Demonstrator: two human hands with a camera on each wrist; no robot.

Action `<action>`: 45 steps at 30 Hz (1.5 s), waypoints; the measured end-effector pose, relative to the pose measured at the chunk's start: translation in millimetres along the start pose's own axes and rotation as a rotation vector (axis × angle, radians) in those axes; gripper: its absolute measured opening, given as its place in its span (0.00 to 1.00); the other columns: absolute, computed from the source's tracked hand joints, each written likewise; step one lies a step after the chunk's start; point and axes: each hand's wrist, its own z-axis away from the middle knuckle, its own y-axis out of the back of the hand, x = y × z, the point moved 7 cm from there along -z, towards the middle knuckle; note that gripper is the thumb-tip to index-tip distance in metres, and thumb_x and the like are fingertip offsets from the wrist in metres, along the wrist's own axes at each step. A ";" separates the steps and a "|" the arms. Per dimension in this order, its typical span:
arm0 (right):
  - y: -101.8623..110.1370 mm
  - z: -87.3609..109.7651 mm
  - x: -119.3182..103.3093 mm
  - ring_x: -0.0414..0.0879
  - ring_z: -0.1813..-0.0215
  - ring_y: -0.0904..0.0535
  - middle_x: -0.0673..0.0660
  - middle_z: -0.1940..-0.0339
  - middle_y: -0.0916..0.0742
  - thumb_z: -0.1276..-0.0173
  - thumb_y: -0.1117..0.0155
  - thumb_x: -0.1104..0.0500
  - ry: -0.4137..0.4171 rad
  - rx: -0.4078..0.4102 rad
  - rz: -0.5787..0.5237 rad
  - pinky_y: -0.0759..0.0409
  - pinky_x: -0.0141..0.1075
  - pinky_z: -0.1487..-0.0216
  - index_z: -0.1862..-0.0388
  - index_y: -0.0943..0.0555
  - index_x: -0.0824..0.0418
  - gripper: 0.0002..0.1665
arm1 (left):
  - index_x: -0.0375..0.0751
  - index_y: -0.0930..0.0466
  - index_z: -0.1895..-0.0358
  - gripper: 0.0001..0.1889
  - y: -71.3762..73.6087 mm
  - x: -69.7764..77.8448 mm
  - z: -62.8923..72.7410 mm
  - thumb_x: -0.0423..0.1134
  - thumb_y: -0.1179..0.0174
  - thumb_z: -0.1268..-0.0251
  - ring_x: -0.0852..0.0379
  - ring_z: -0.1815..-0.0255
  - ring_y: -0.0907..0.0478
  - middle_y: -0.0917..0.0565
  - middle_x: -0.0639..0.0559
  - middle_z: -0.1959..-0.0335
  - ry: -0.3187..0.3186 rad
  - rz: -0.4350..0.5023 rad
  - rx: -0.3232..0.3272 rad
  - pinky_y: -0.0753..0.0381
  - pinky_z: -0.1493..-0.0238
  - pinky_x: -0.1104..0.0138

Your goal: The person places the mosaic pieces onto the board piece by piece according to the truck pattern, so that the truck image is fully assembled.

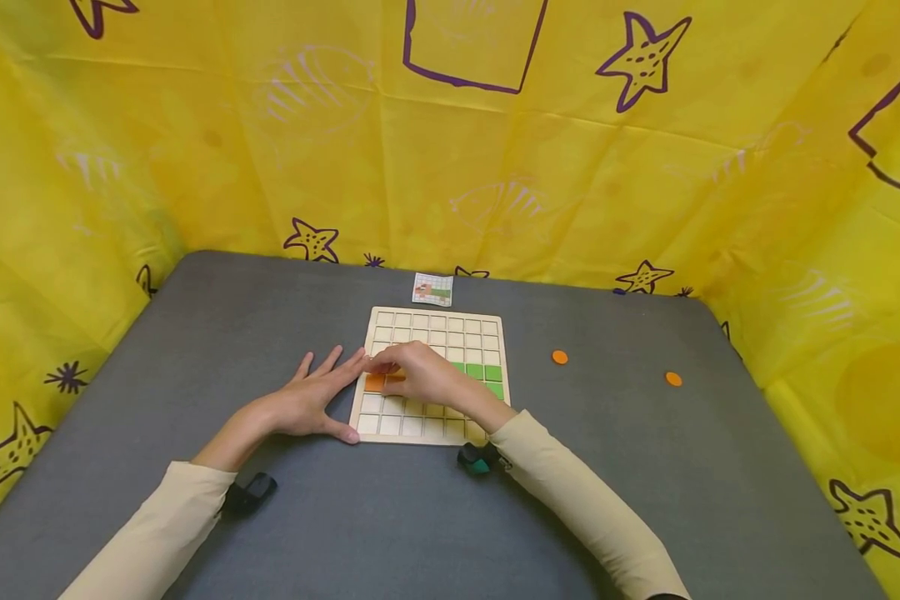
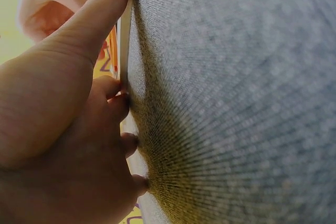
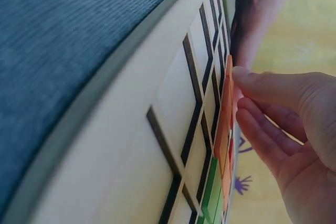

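A wooden grid board (image 1: 435,431) lies on the grey table, with green tiles (image 1: 474,372) and orange tiles (image 1: 375,382) in some of its squares. Across the board reaches my right hand (image 1: 423,375), its thumb and bent fingers at the orange tiles by the left edge. In the right wrist view the thumb tip touches an orange tile (image 3: 229,72), and the other fingers curl beside it. My left hand (image 1: 307,402) lies with fingers spread along the board's left side, thumb at the near left corner. The right hand covers several middle squares.
Behind the board lies a small picture card (image 1: 432,289) with a coloured grid pattern. Two orange round discs, one nearer (image 1: 560,357) and one farther right (image 1: 673,378), lie on the table (image 1: 607,508). A yellow patterned cloth (image 1: 450,150) hangs around the table's back and sides.
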 end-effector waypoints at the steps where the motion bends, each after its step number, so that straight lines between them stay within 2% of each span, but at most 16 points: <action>1: 1.5 0.8 0.8 0.44 0.49 0.17 0.54 0.51 0.12 0.37 0.29 0.64 0.003 0.007 -0.014 0.23 0.28 0.46 0.46 0.17 0.63 0.19 | 0.40 0.55 0.21 0.60 0.8 0.0 0.2 0.60 0.28 0.53 0.33 0.22 0.68 0.56 0.41 0.20 0.001 -0.003 0.000 0.77 0.32 0.36; 10: 26.6 13.9 19.4 0.47 0.51 0.16 0.56 0.53 0.12 0.39 0.29 0.66 -0.023 0.099 -0.128 0.21 0.34 0.46 0.48 0.16 0.64 0.18 | 0.39 0.55 0.21 0.61 4.1 -0.7 0.5 0.60 0.28 0.53 0.33 0.22 0.68 0.56 0.42 0.20 0.020 -0.021 -0.002 0.77 0.32 0.36; 16: 50.1 33.4 40.4 0.50 0.51 0.17 0.59 0.53 0.12 0.40 0.29 0.70 -0.024 0.178 -0.166 0.20 0.37 0.46 0.49 0.17 0.68 0.19 | 0.40 0.55 0.21 0.60 0.6 3.2 1.7 0.60 0.28 0.53 0.33 0.22 0.68 0.56 0.42 0.20 0.024 -0.017 -0.003 0.76 0.31 0.36; 22: 74.1 52.8 61.5 0.54 0.52 0.16 0.62 0.52 0.13 0.41 0.30 0.72 -0.044 0.233 -0.141 0.19 0.42 0.47 0.49 0.17 0.70 0.19 | 0.42 0.56 0.21 0.61 -2.2 0.7 0.8 0.60 0.28 0.53 0.35 0.21 0.69 0.56 0.43 0.20 0.029 -0.022 -0.003 0.77 0.31 0.38; 28: 87.3 71.7 83.0 0.55 0.53 0.16 0.63 0.53 0.13 0.42 0.30 0.73 -0.079 0.248 -0.081 0.19 0.45 0.47 0.50 0.17 0.71 0.19 | 0.42 0.56 0.20 0.62 -2.2 -0.3 0.1 0.61 0.28 0.54 0.36 0.21 0.69 0.56 0.44 0.20 0.026 -0.022 -0.004 0.77 0.30 0.38; 32: 99.6 84.5 96.8 0.57 0.53 0.15 0.63 0.53 0.13 0.42 0.30 0.74 -0.110 0.295 -0.079 0.18 0.46 0.48 0.50 0.17 0.71 0.19 | 0.42 0.56 0.20 0.62 -1.6 -0.4 0.3 0.61 0.28 0.54 0.36 0.21 0.69 0.56 0.43 0.20 0.036 -0.018 -0.004 0.77 0.30 0.38; 35: 109.9 94.4 112.1 0.58 0.51 0.16 0.64 0.53 0.13 0.41 0.30 0.73 -0.153 0.329 -0.124 0.19 0.47 0.48 0.49 0.17 0.70 0.19 | 0.42 0.57 0.20 0.62 -1.7 -0.3 0.2 0.61 0.28 0.54 0.36 0.21 0.69 0.56 0.43 0.20 0.041 -0.014 -0.007 0.77 0.31 0.38; 41: 126.0 116.4 151.3 0.57 0.48 0.17 0.65 0.49 0.14 0.37 0.30 0.65 -0.323 0.382 -0.321 0.19 0.38 0.48 0.45 0.18 0.67 0.21 | 0.43 0.57 0.20 0.62 -3.1 -1.9 -0.8 0.62 0.28 0.54 0.37 0.21 0.69 0.57 0.44 0.19 0.046 -0.024 -0.013 0.77 0.30 0.38; 45: 137.7 127.4 157.7 0.61 0.47 0.18 0.71 0.46 0.17 0.36 0.31 0.66 -0.376 0.393 -0.362 0.19 0.31 0.51 0.43 0.21 0.71 0.22 | 0.44 0.58 0.20 0.62 -3.5 -2.1 -1.1 0.62 0.28 0.54 0.37 0.21 0.70 0.57 0.45 0.19 0.043 -0.026 -0.013 0.77 0.30 0.38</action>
